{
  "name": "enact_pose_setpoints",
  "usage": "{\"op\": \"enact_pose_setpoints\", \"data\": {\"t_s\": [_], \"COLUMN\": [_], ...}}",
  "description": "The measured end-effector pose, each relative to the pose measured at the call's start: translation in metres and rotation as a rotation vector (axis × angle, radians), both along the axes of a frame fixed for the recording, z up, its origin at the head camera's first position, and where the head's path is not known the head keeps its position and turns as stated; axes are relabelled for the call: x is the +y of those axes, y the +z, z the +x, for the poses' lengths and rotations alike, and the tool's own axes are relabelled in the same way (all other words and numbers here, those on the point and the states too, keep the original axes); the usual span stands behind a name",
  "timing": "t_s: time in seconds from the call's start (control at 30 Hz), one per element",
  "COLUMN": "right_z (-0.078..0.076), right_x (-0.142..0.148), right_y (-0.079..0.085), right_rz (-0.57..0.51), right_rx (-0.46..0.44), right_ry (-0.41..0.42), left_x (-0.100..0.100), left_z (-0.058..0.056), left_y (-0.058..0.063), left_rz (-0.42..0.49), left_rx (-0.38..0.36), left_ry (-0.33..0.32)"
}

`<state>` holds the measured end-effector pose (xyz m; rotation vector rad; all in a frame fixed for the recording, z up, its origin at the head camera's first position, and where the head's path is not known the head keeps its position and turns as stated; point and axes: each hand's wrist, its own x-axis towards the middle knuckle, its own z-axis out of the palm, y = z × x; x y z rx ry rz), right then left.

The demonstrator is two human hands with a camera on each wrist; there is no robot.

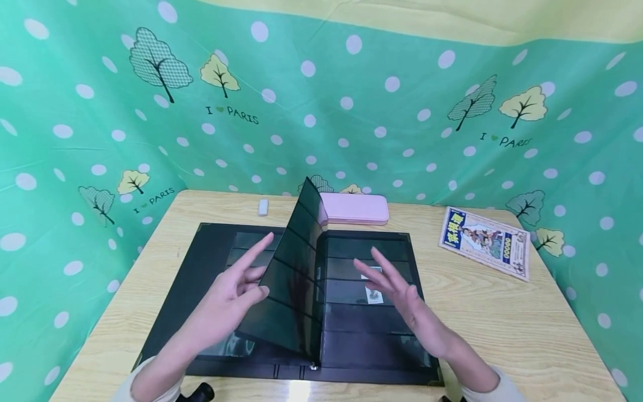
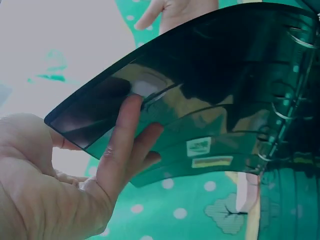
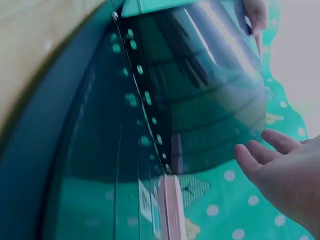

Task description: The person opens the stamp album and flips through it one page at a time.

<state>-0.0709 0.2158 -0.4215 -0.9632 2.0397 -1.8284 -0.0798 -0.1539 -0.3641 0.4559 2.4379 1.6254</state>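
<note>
A black stamp album (image 1: 186,285) lies spread on the table, with one dark pocket page (image 1: 296,262) standing up from its ring spine. My left hand (image 1: 228,304) holds this page by its free edge, thumb on one side and fingers on the other, the index finger stretched out. In the left wrist view, a small stamp (image 2: 198,146) shows in the raised page's strips. My right hand (image 1: 414,312) hovers over the right-hand page (image 1: 351,318), fingers spread and holding nothing. Beneath its fingers, a pale stamp (image 1: 374,296) sits in a pocket, with another partly hidden above it.
Behind the album lies a pink case (image 1: 356,208), partly overlapped by the raised page. A small white block (image 1: 263,207) is at the back left. To the right lies a printed booklet (image 1: 484,242). A green dotted curtain (image 1: 301,111) borders the wooden table (image 1: 512,324).
</note>
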Motion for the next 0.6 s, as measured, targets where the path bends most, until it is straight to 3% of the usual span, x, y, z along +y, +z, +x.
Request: {"op": "enact_pose_setpoints", "data": {"t_s": [0.2,0.4,0.6], "right_z": [-0.014,-0.028,-0.042], "right_x": [0.019,0.038,0.051], "right_y": [-0.003,-0.013,-0.027], "right_rz": [0.075,0.296,0.376], "right_rx": [0.016,0.026,-0.041], "right_ry": [-0.092,-0.190,-0.215], "left_x": [-0.007,-0.013,-0.017], "left_z": [-0.008,-0.019,-0.028], "left_y": [-0.011,-0.024,-0.039], "left_rz": [0.029,0.027,0.041], "left_rx": [0.001,-0.036,-0.044], "left_ry": [-0.006,0.012,0.044]}}
